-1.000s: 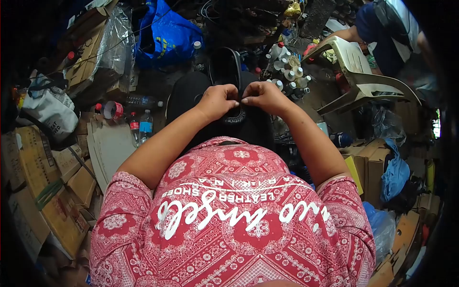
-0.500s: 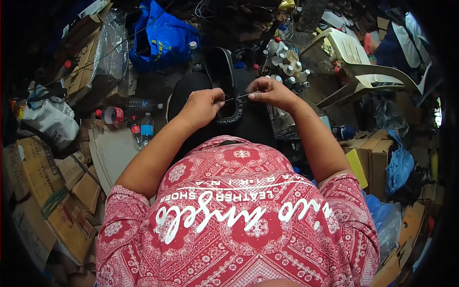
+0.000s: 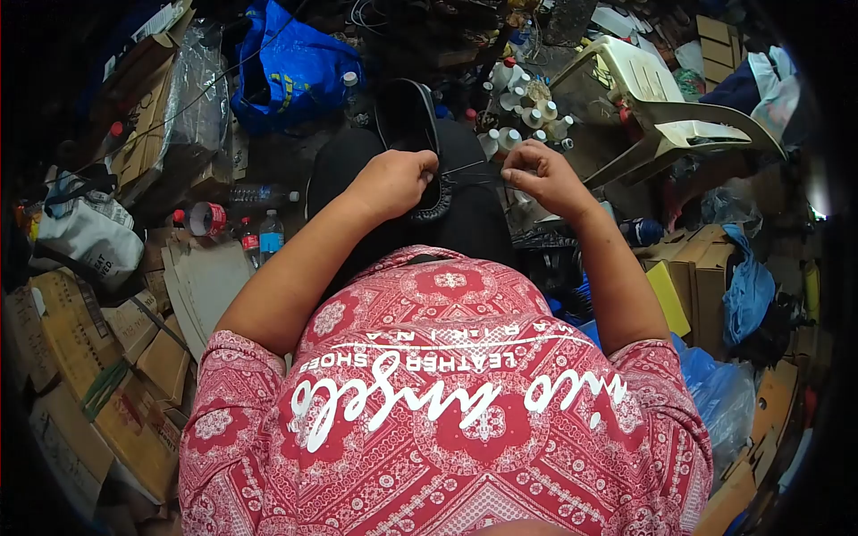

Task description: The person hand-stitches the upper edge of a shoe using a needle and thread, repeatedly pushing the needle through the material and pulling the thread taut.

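A black shoe [image 3: 407, 116] lies on the dark-trousered lap, its opening facing up and its gathered, stitched end nearest the body. My left hand [image 3: 402, 181] is closed in a pinch at the shoe's edge; what its fingertips hold is too small to make out. Thin thread [image 3: 474, 179] stretches from the shoe to the right. At the thread's far end, right of the shoe and apart from it, my right hand [image 3: 539, 179] pinches the thread between thumb and fingers.
Several bottles [image 3: 509, 138] stand beyond my right hand. A plastic chair [image 3: 666, 116] is at the upper right. Upper left lies a blue bag [image 3: 295, 71]. Cardboard [image 3: 98, 357] is at the left, boxes [image 3: 702, 277] at the right.
My right hand has moved away to the right from the shoe, and the thread between now shows longer. My left hand stays near the shoe. The person by the chair has mostly left view.
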The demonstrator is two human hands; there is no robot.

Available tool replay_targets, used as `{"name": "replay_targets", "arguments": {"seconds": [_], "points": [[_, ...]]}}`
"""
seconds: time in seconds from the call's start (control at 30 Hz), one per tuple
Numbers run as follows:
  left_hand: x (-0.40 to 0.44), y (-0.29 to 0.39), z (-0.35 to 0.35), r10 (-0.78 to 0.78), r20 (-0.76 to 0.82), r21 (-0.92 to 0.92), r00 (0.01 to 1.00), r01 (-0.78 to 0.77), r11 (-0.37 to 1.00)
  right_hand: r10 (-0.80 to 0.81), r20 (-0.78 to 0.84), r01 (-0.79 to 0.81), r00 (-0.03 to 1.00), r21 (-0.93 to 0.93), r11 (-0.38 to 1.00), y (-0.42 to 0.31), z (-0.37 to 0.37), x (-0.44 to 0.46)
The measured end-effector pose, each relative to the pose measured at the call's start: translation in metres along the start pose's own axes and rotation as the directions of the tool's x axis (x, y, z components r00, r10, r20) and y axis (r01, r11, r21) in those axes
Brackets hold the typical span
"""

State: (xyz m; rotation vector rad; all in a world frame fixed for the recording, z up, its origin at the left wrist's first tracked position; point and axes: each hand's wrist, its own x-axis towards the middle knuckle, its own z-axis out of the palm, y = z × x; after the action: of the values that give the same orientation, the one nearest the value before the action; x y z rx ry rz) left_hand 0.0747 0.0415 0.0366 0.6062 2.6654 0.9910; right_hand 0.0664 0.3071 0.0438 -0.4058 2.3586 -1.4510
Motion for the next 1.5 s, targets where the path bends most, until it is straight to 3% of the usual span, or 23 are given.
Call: {"name": "replay_targets", "arguments": {"seconds": [0.07,0.2,0.37,0.5,0.57,0.63,0.67,0.7,0.77,0.8,0.9,1.0,1.07,1.13,1.23,1.27,1.3,1.33,1.37,1.4,1.43,1.47,1.5], "points": [[0.0,0.002,-0.001,0.008,0.005,0.037,1.0,-0.008,0.999,-0.1,-0.04,0.094,0.994,-0.135,0.986,-0.01,-0.001,0.0],[-0.002,0.003,0.001,-0.005,0.001,0.043,1.0,0.005,0.999,-0.039,-0.013,0.035,0.999,-0.221,0.975,-0.02,0.0,0.006],[-0.002,0.0,0.008,0.003,-0.038,0.034,0.999,-0.002,0.999,-0.284,-0.079,0.208,0.956,-0.501,0.84,-0.022,0.003,0.043],[-0.001,-0.003,0.007,0.034,-0.084,0.035,0.996,-0.031,0.999,-0.222,-0.077,0.103,0.972,-0.708,0.699,0.009,-0.002,0.064],[-0.004,-0.006,0.009,0.008,-0.075,0.022,0.997,-0.007,1.0,-0.28,-0.08,0.18,0.957,-0.591,0.786,-0.003,-0.009,0.066],[-0.004,-0.01,0.011,0.001,-0.073,-0.005,0.997,-0.002,1.0,-0.45,0.122,0.407,0.885,-0.672,0.618,-0.038,-0.008,0.054],[-0.002,-0.01,0.011,0.012,-0.073,-0.017,0.997,-0.013,1.0,-0.441,0.21,0.435,0.873,-0.746,0.505,-0.054,-0.001,0.044],[-0.002,-0.01,0.01,0.016,-0.064,-0.017,0.998,-0.017,1.0,-0.437,0.202,0.427,0.877,-0.746,0.511,-0.055,0.007,0.041],[-0.001,-0.009,0.009,0.028,-0.064,-0.016,0.998,-0.029,0.999,-0.364,0.417,0.513,0.833,-0.829,0.223,-0.054,0.019,0.041],[-0.001,-0.008,0.01,0.03,-0.066,-0.017,0.997,-0.031,0.999,-0.314,0.468,0.539,0.826,-0.819,0.198,-0.05,0.024,0.044],[-0.004,-0.012,0.012,0.029,-0.07,0.011,0.997,-0.028,1.0,-0.188,0.528,0.558,0.828,-0.805,0.203,-0.051,0.032,0.049],[-0.013,-0.02,0.01,0.154,-0.092,0.103,0.984,-0.144,0.984,-0.257,0.532,0.587,0.807,-0.768,0.256,-0.042,0.028,0.052],[-0.026,-0.018,0.006,0.216,-0.113,0.308,0.97,-0.172,0.936,-0.294,0.526,0.598,0.798,-0.752,0.28,-0.032,0.022,0.051],[-0.048,-0.031,0.002,0.247,-0.149,0.382,0.958,-0.175,0.908,-0.26,0.441,0.5,0.859,-0.832,0.239,-0.018,0.005,0.048],[-0.087,-0.052,-0.015,0.205,-0.235,0.382,0.95,-0.104,0.918,-0.106,0.224,0.247,0.969,-0.855,0.455,0.017,-0.046,0.026],[-0.095,-0.051,-0.025,0.172,-0.285,0.279,0.943,-0.09,0.956,0.005,0.058,0.034,0.998,-0.642,0.766,0.021,-0.051,0.022],[-0.096,-0.051,-0.031,0.156,-0.342,0.147,0.927,-0.111,0.983,0.177,-0.05,-0.184,0.983,-0.31,0.933,0.024,-0.053,0.017],[-0.092,-0.044,-0.038,0.075,-0.397,-0.022,0.915,-0.091,0.996,0.179,-0.041,-0.182,0.983,-0.317,0.931,0.019,-0.053,0.021],[-0.087,-0.035,-0.044,-0.013,-0.439,-0.19,0.898,-0.079,0.979,0.103,-0.094,-0.109,0.99,-0.06,0.992,0.012,-0.053,0.029],[-0.078,-0.026,-0.049,-0.02,-0.447,-0.193,0.894,-0.075,0.978,0.042,-0.163,-0.009,0.986,0.198,0.98,0.003,-0.049,0.035],[-0.067,-0.017,-0.052,0.008,-0.41,-0.359,0.912,-0.169,0.918,0.037,-0.155,-0.006,0.987,0.194,0.981,-0.008,-0.036,0.04],[-0.058,-0.007,-0.051,0.048,-0.379,-0.51,0.924,-0.253,0.822,-0.009,-0.153,0.085,0.988,0.495,0.865,-0.021,-0.018,0.047],[-0.048,0.005,-0.043,0.052,-0.388,-0.503,0.92,-0.258,0.824,-0.055,-0.166,0.162,0.984,0.741,0.651,-0.034,-0.004,0.054]]}}
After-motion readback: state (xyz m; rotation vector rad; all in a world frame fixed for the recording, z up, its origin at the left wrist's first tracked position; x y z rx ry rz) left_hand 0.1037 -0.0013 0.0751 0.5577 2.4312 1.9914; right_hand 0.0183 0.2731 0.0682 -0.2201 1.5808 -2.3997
